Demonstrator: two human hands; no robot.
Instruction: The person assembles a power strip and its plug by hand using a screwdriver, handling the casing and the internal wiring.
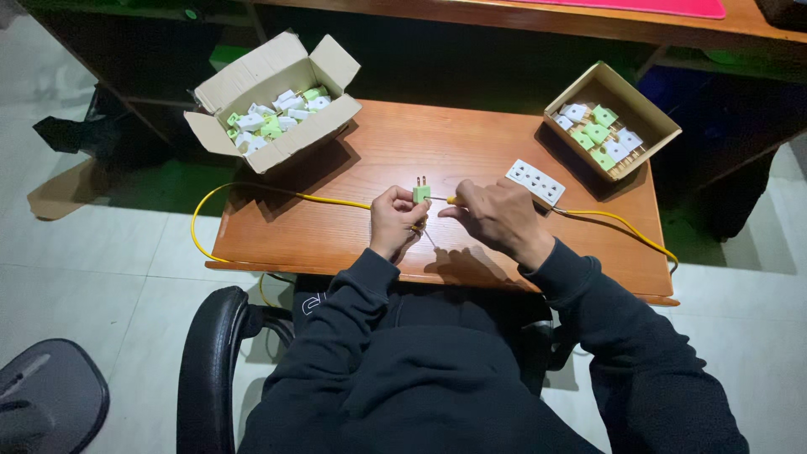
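Wooden table (353,227), pale tiled floor (101,261), black chair (206,353).

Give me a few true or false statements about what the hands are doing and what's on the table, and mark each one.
1. The left hand holds a green plug with its pins pointing up. True.
2. The right hand holds a pair of scissors. False: it holds a yellow-handled screwdriver pointed at the plug.
3. The white socket strip lies on the table beyond the right hand. True.
4. The cardboard box at the far left is empty. False: it holds green and white plugs.
5. The yellow cable runs across the table. True.
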